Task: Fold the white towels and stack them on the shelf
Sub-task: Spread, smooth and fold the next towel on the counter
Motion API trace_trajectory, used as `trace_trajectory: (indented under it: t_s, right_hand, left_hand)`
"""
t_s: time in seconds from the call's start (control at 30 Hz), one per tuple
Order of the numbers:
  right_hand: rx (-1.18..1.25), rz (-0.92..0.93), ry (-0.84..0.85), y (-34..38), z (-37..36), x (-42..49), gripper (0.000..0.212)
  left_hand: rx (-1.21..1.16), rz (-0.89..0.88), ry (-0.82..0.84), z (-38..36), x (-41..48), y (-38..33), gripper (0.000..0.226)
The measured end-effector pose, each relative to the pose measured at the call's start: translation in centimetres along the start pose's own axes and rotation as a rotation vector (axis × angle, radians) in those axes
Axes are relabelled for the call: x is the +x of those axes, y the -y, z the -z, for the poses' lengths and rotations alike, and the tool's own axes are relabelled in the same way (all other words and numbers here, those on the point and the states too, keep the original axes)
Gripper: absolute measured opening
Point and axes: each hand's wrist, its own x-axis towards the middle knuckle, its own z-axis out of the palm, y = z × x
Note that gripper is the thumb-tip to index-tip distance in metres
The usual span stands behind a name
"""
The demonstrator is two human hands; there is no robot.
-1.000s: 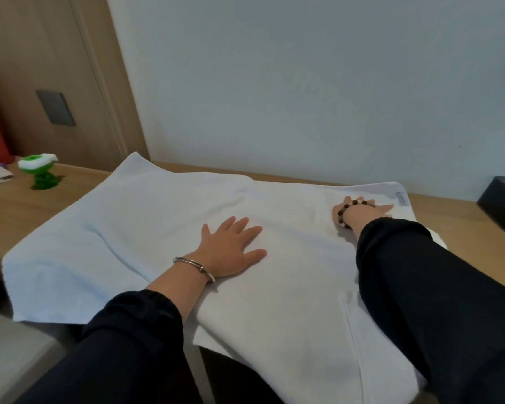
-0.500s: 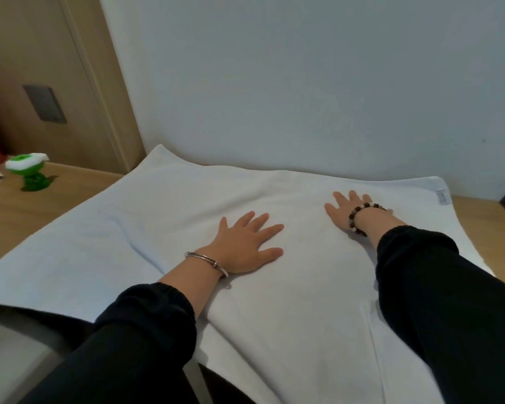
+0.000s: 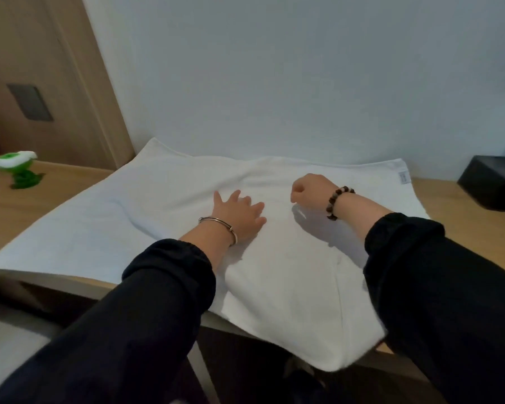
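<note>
White rectangular cloth towel (image 3: pixel 164 217): left grip (image 3: pixel 236 214) pins it flat, fingers apart; right grip (image 3: pixel 311 191) hovers curled, empty. Smoothing creases outward should sharpen the fold.

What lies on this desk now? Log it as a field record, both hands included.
towel: white towel, spread on the wooden desk, near edge overhanging
left hand: flat on the towel
right hand: fingers curled, raised off the towel, nothing seen in it
far left: green toy on the desk
far right: black box
</note>
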Motion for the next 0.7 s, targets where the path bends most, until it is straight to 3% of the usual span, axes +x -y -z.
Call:
trace_trajectory:
  t_s: [0.17,0.27,0.37,0.43,0.5,0.53,0.63,0.7]
  right_hand:
    - [-0.104,0.002,0.359,1.0,0.9,-7.0,0.028]
    - [-0.134,-0.023,0.432,1.0,1.7,-9.7,0.028]
    - [-0.344,-0.107,0.524,0.3,2.8,-12.0,0.023]
    - [-0.263,-0.247,0.479,-0.6,3.6,-13.0,0.033]
    - [0.138,-0.344,0.181,-0.9,5.3,-13.0,0.069]
    - [0.267,-0.413,0.070,-0.5,5.9,-13.3,0.077]
    - [0.022,-0.431,0.046,-2.4,6.5,-15.9,0.045]
    - [-0.348,-0.394,0.251,-1.1,6.3,-17.5,0.027]
  left_hand:
    - [-0.213,-0.034,0.103,1.6,-3.9,-3.4,0.029]
    - [-0.227,-0.070,0.102,1.3,-5.7,-4.9,0.029]
    - [-0.283,-0.030,0.110,0.7,-6.9,-6.0,0.042]
    - [-0.282,-0.003,0.118,0.7,-7.4,-6.4,0.048]
    - [-0.276,0.021,0.143,0.7,-7.7,-6.8,0.049]
    - [-0.272,0.031,0.149,0.7,-7.8,-7.0,0.049]
    - [-0.261,0.055,0.152,0.9,-7.9,-7.6,0.049]
    - [-0.245,0.067,0.138,0.9,-8.0,-7.9,0.049]
